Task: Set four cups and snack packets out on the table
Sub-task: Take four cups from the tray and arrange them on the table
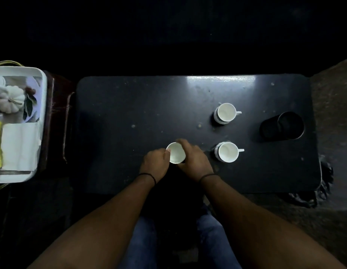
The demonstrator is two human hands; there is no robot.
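Dark table (130, 98) with 3 white cups, left hand (156, 164) and right hand (196, 160) both clasping 1 handle-hidden cup (175, 153).

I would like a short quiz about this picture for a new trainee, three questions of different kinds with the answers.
1. How many white cups are on the dark table now, counting the held cup?
2. True or false: the far cup and the near cup both have their handles turned to the right of the picture.
3. Where is the white tray? A) on the table between the cups B) off the table, at the left C) in the person's lap

Key:
1. Three; the left hand and right hand hold the third.
2. True.
3. B.
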